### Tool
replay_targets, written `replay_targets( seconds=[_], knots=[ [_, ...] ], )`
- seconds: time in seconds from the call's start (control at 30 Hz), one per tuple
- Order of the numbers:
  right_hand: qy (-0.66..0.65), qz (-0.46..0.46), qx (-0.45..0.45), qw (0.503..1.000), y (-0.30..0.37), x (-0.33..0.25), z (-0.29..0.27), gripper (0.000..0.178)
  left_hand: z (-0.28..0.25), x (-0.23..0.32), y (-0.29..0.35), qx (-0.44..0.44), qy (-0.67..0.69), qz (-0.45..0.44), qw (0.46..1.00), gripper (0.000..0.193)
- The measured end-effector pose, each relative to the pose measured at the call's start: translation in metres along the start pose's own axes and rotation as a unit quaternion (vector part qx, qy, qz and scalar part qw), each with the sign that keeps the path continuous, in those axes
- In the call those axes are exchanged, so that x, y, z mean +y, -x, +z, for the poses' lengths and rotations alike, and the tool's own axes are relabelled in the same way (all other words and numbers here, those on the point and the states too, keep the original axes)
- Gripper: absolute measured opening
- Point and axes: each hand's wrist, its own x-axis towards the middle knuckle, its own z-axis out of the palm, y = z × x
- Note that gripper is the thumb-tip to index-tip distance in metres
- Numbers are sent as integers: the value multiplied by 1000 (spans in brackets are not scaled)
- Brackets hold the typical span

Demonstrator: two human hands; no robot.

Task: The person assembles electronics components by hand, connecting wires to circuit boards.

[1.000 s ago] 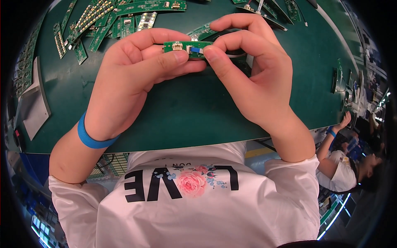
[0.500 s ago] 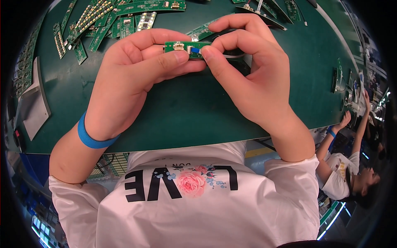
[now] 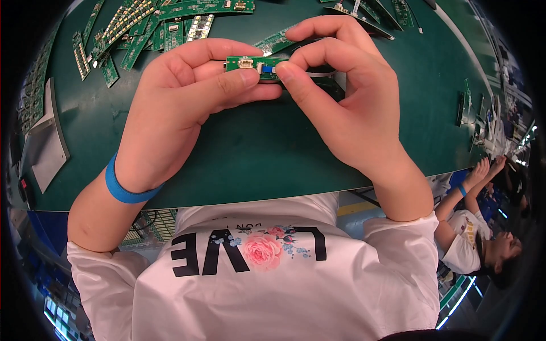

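My left hand (image 3: pixel 173 105) is closed on a narrow green circuit board (image 3: pixel 255 61), with the thumb on its face and the fingers behind. White connectors sit on the board's face. At one of them is the blue end of a flat ribbon cable (image 3: pixel 268 70). Thumb and forefinger of my right hand (image 3: pixel 358 108) pinch together over the cable at the board's right end, hiding part of it. A pale strip of the cable shows to the right of these fingertips. How deep the blue end sits in the connector I cannot tell.
Several green boards (image 3: pixel 162 37), some with rows of LEDs, lie piled at the far left of the green table (image 3: pixel 256 153). More boards (image 3: pixel 364 23) with wires lie at the far right. A grey metal bracket (image 3: pixel 50 150) stands at the left edge. Another person (image 3: pixel 466 233) works at the right.
Both hands keep almost the same hold, with only a slight shift of the fingers. At the right, the other person's hands have come closer together.
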Motion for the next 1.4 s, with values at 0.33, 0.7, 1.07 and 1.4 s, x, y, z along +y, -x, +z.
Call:
replay_targets(
  seconds=[0.33,0.7,1.07,1.4],
  knots=[
    [-20,1,15,1000,2,0,3,5,2,-2,0,0,12,11,1000,28],
    [53,-52,49,996,5,9,8,6,13,-2,1,26,5,30,999,26],
    [36,-104,91,990,6,7,18,6,14,-2,4,85,22,77,993,13],
    [-97,354,-32,930,-9,-8,-23,58,17,-1,9,140,-69,219,963,20]
  ],
)
